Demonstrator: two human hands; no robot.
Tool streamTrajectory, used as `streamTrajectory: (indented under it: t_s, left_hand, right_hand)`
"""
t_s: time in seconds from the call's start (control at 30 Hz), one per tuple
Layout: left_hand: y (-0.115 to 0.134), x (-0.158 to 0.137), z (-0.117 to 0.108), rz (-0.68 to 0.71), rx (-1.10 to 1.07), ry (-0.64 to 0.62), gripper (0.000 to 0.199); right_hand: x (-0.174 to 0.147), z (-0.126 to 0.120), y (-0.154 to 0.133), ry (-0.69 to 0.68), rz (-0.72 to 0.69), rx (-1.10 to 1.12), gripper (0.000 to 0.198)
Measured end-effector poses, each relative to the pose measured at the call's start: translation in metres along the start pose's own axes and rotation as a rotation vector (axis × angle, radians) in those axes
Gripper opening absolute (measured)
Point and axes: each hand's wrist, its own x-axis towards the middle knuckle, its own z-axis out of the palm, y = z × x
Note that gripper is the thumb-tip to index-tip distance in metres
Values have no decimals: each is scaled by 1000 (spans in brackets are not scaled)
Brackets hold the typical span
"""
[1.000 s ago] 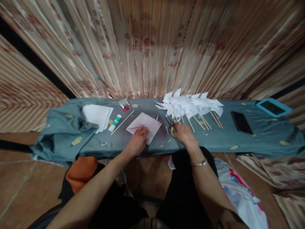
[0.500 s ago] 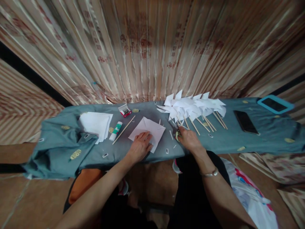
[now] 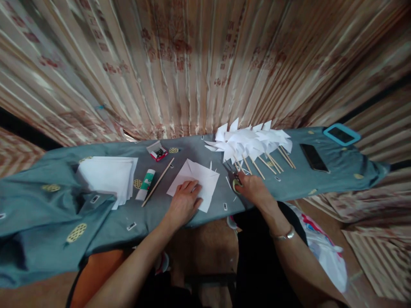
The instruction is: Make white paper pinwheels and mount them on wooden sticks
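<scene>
Only the view has swung noticeably since the earlier frame; the left hand stays on one square white sheet, whose near corner lies close to the desk's front edge. Its fingers lie flat, slightly spread, over the paper. Right-hand fingers curl at the handles of one pair of scissors; whether they pinch them I cannot tell. Left of the sheet: one stick, one glue stick, one small box, one paper stack. Pinwheels overlap uncountably along the back edge. Bare cloth runs between their sticks and the front edge; one phone lies farther right.
</scene>
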Motion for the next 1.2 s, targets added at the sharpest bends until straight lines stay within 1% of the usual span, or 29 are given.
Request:
streamTrajectory:
  t_s: [0.2, 0.3, 0.37, 0.43, 0.47, 0.53, 0.57, 0.63, 0.73, 0.83, 0.9, 1.0, 1.1, 1.2]
  left_hand:
    - [-2, -3, -1, 22, -60, -5, 34]
    - [-3, -5, 2, 36, -81, 2, 35]
    - [-4, -7, 5, 47, -91, 16, 35]
    - [-4, -8, 7, 55, -97, 37, 35]
    - [-5, -9, 8, 56, -99, 44, 35]
    - [-4, -10, 9, 54, -103, 44, 35]
    - [-4, -10, 9, 50, -107, 42, 36]
    - [-3, -11, 9, 38, -115, 41, 39]
    - [-2, -11, 10, 24, -134, 54, 40]
    - [-1, -11, 11, 21, -145, 55, 36]
    - [0, -11, 11, 15, -139, 48, 36]
    - [1, -12, 11, 9, -147, 33, 38]
    - [-1, -12, 13, 6, -191, 51, 46]
    - [-4, -13, 17, 4, -253, 76, 53]
  right_hand:
    - [-1, 1, -3, -24, -35, -85, 37]
    - [-6, -9, -6, -12, -27, -96, 33]
    - [-6, -16, -16, 38, -64, -53, 29]
    - [0, -18, -33, 123, -215, 37, 32]
    - [6, -16, -43, 165, -345, 95, 33]
    - [20, -7, -63, 236, -552, 148, 40]
    - [28, -1, -72, 254, -619, 160, 42]
    - [45, 10, -86, 268, -682, 169, 42]
    - [64, 18, -96, 309, -675, 228, 42]
    - [74, 18, -96, 316, -678, 275, 41]
    - [76, 20, -94, 323, -689, 301, 41]
    - [77, 31, -92, 361, -691, 390, 40]
    - [78, 42, -92, 391, -670, 483, 40]
    - [79, 45, -92, 394, -657, 508, 40]
